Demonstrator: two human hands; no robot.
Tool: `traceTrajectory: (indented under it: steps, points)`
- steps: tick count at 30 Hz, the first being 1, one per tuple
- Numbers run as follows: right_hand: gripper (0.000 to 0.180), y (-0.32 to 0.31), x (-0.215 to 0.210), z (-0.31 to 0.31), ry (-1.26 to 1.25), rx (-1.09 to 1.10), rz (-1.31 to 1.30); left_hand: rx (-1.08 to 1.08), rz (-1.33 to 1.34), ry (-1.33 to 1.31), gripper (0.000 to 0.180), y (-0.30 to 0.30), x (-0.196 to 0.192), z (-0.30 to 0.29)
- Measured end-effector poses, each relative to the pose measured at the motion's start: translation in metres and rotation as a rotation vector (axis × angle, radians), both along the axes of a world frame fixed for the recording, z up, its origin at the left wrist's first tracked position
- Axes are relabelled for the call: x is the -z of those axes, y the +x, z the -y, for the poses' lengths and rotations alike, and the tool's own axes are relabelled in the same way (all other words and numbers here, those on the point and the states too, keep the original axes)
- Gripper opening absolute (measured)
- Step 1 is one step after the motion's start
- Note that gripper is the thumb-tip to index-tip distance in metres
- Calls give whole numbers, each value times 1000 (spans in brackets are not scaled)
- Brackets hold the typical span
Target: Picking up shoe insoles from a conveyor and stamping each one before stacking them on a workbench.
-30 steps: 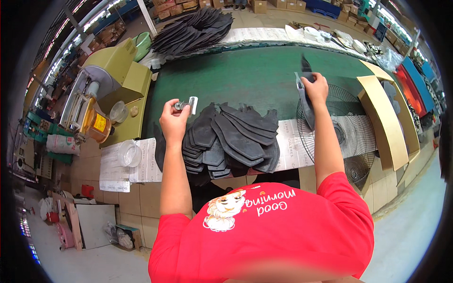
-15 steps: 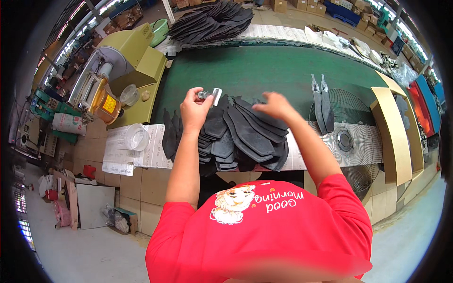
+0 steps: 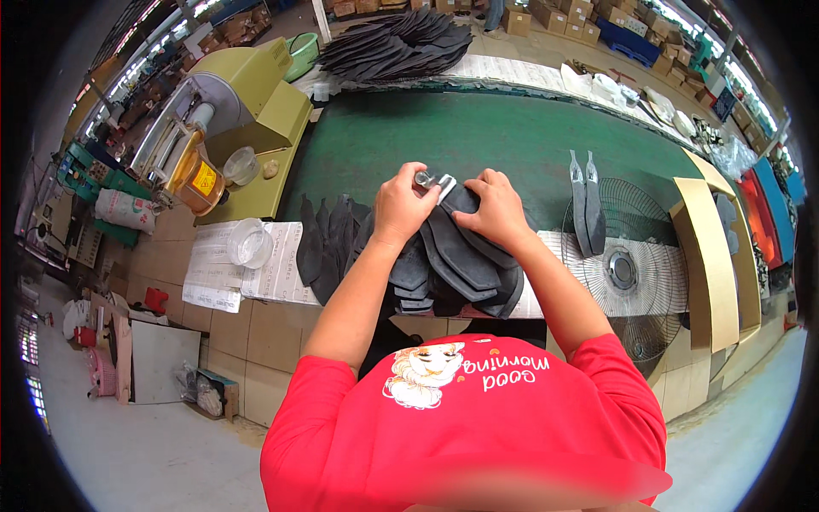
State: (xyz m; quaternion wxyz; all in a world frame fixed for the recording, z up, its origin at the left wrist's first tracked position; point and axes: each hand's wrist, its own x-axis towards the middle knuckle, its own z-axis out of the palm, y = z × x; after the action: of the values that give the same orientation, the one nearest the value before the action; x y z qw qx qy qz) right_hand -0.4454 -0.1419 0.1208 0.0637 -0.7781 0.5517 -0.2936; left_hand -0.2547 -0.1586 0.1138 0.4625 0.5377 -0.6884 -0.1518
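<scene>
My left hand [image 3: 403, 206] is closed round a small shiny tool with a flat silver-white head [image 3: 444, 189]; its exact kind I cannot make out. The tool's head is at the narrow tip of a dark, long shaped piece [image 3: 463, 200]. With thumb and fingers my right hand [image 3: 495, 209] pinches that same piece just beside the tool. Under both hands lies a fanned pile of similar black pieces [image 3: 461, 264] at the near edge of the green table. More of them [image 3: 320, 243] lie to the left of my left forearm.
Two dark pieces with pale tips [image 3: 587, 205] lie at the right by a round wire fan guard [image 3: 636, 299]. A cardboard box [image 3: 712, 256] stands beyond. Left are an olive machine [image 3: 256, 102] and a clear tub [image 3: 249, 243]. A large black heap [image 3: 397, 47] lies at the back.
My left hand has moved right with the tool, up to the dark piece's tip. My right hand, blurred and apart before, now pinches that piece beside it.
</scene>
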Motion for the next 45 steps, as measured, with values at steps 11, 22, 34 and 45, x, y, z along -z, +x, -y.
traceTrajectory:
  steps: [11,22,34,45]
  points:
    - [46,-8,-16,-20,-257,-144,-60,-70,-290,-176,35,19,-25,-6]
    - [49,-41,-17,-31,-268,-98,14,-247,-192,-108,34,54,-5,12]
    - [49,-195,46,1,195,535,-325,-183,-353,-26,35,85,24,-3]
    - [69,-25,50,38,520,-24,-127,-145,-206,2,36,44,5,-12]
